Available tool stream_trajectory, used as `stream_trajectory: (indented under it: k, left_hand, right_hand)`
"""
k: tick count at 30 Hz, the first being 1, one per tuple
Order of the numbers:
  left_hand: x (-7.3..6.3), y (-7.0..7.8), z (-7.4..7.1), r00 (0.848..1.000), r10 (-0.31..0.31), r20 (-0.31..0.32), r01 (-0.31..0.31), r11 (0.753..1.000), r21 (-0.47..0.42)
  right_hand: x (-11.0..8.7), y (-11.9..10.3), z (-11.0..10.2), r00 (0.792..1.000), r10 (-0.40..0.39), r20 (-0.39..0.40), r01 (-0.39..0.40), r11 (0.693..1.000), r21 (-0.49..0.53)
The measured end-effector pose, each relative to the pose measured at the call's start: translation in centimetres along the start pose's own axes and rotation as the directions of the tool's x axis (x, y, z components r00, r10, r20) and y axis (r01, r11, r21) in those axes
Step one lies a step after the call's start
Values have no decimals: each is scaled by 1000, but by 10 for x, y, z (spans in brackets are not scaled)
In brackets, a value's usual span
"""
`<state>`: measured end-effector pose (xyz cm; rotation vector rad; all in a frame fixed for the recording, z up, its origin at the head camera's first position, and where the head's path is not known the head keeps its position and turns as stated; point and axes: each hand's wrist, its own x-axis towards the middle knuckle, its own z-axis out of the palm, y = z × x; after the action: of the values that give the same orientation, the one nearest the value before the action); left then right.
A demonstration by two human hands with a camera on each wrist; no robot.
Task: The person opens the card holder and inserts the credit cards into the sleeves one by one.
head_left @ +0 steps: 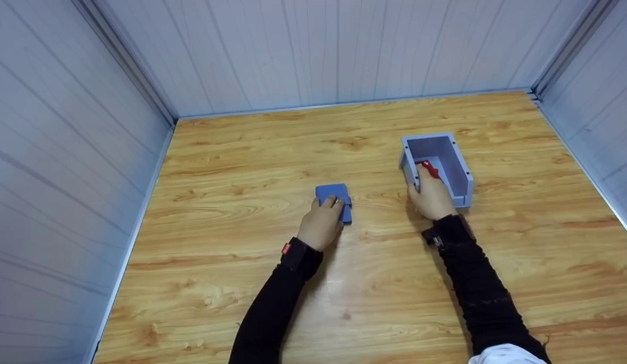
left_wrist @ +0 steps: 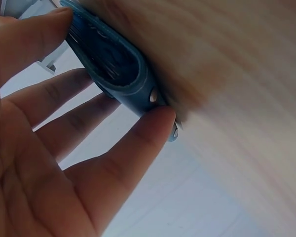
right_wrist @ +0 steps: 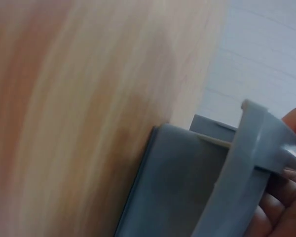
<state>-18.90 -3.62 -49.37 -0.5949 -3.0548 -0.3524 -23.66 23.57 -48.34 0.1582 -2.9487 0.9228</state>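
A blue wallet (head_left: pixel 331 191) with a strap lies on the wooden table near its middle. My left hand (head_left: pixel 321 225) grips it from above. Seen from the left wrist, the wallet (left_wrist: pixel 133 94) stands partly open at one end, a metal snap near its corner, with the thumb at one edge and fingertips along the other. My right hand (head_left: pixel 431 197) reaches into a grey bin (head_left: pixel 461 164), its fingers curled at a small red object (head_left: pixel 431 170). Beside the bin's left wall is the thumb. In the right wrist view the fingers (right_wrist: pixel 281 212) show past the bin's rim, the red object hidden.
Pale panel walls (head_left: pixel 313 50) enclose the wooden table (head_left: pixel 232 167) at the back and both sides. The bin stands to the right of the wallet, with bare wood between them.
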Motion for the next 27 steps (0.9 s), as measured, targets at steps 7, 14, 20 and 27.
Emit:
stream_trajectory:
  k: [7, 14, 20, 27]
  left_hand:
    - [0, 2, 0, 1000, -8, 20, 9, 1000, -8]
    - [-1, 2, -2, 1000, -15, 18, 16, 1000, -23]
    - [-1, 3, 0, 999, -20, 27, 20, 1000, -16]
    - [0, 4, -1, 999, -26, 27, 26, 1000, -2]
  right_hand:
    - [-1, -1, 2, 999, -22, -31, 22, 1000, -9]
    - [-2, -1, 2, 999, -18, -28, 18, 1000, -1]
    - [-2, 0, 1, 1000, 2, -5, -2, 1000, -2]
    - [0, -2, 2, 1000, 2, -3, -2, 1000, 2]
